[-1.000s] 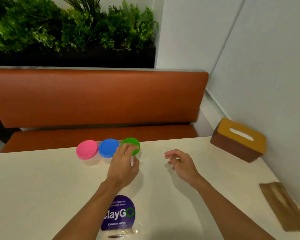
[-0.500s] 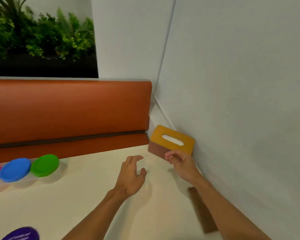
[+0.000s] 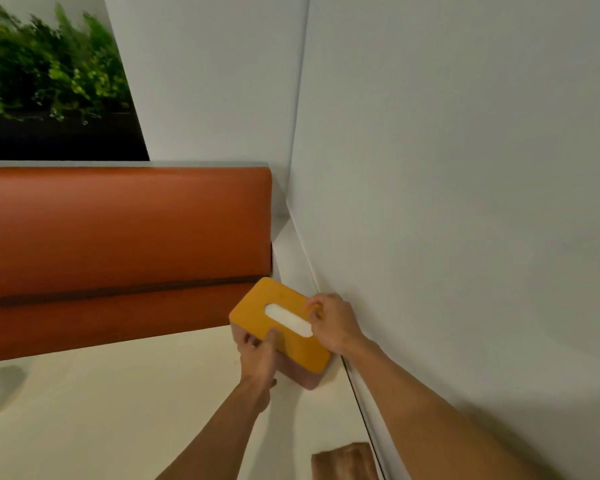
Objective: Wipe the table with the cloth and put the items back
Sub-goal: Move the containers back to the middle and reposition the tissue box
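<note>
Fingers [image 3: 248, 341]: left hand [image 3: 258, 362] grips the near-left edge of the rectangular brown tissue box [image 3: 257, 306] with yellow lid, thumb on top; right hand [image 3: 335, 323] curls over its far right edge.
Cream tabletop [image 3: 118, 410]: smooth, meeting the white wall [image 3: 465, 202] on the right.
Tissue box: at the tabletop's far right corner, beside the wall.
Brown wooden board [image 3: 343, 460]: flat, at the near edge.
</note>
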